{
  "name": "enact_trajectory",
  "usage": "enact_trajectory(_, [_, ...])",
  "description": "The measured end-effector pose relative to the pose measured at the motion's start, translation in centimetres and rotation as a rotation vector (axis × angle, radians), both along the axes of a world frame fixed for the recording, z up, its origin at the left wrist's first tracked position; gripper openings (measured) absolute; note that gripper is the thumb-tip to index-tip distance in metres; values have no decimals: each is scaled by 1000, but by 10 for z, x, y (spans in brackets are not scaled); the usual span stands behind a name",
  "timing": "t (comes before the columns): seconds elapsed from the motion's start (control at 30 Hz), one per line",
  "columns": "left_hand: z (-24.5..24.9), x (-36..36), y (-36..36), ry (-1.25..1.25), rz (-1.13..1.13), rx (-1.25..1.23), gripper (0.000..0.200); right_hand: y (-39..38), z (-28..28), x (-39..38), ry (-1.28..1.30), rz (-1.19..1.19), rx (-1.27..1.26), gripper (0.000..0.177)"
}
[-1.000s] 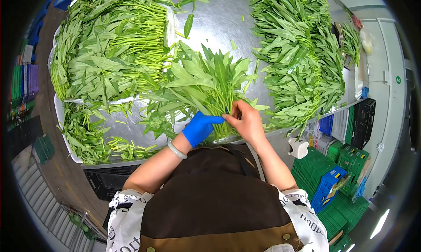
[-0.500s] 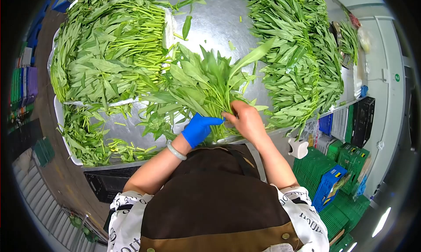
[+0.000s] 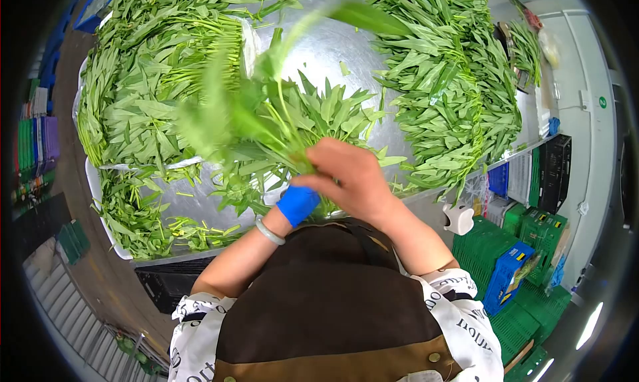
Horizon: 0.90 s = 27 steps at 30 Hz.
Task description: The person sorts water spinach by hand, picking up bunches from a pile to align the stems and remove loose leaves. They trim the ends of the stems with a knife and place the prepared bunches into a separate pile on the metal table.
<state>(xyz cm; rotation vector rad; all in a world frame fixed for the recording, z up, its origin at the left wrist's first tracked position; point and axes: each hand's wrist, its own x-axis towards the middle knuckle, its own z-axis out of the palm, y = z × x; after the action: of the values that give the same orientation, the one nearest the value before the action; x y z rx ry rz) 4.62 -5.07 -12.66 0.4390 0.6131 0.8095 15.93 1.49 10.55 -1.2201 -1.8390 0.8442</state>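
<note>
Gloved in blue, my left hand (image 3: 299, 203) is low at the table's front edge, closed round the lower stems of a leafy water spinach bunch (image 3: 331, 109). Its fingers are partly covered by my right hand. Bare and closed, my right hand (image 3: 353, 181) pinches a few water spinach stems (image 3: 286, 126) just above and in front of the glove. Their leaves fan up and leftward, smeared by motion. Behind them on the left lies a large stack of water spinach (image 3: 156, 109) with its cut stem ends facing right.
A long row of water spinach (image 3: 446, 89) covers the right of the metal table (image 3: 346, 46). Loose trimmings (image 3: 193, 229) lie at front left. Green crates (image 3: 489, 255), a blue crate (image 3: 509, 275) and a black crate (image 3: 552, 172) stand to the right, off the table.
My right hand has moved left and up across the glove, swinging a few stems with it. Their leaves now blur over the left stack. The left hand has shifted slightly down.
</note>
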Motion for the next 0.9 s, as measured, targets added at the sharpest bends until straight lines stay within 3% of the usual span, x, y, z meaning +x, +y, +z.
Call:
enact_trajectory(0.03, [2,-1,0,-8,7,3,62,0,1,-3,12,-26,-31,23])
enact_trajectory(0.1, [89,-12,22,-46,1,-209,67,0,0,6,86,-209,-25,17])
enact_trajectory(0.17, [71,-14,17,-70,-23,-202,60,-5,-7,17,180,-356,-40,15])
enact_trajectory(0.37, [55,-13,12,-53,-57,-302,57,-30,-68,37,-338,-69,-258,26])
enact_trajectory(0.57, [45,-16,5,-12,-112,-203,54,-50,-75,30,-225,-187,-459,31])
enact_trajectory(0.9, [57,-15,10,-49,-100,-246,50,-58,-81,33,-133,-208,-419,21])
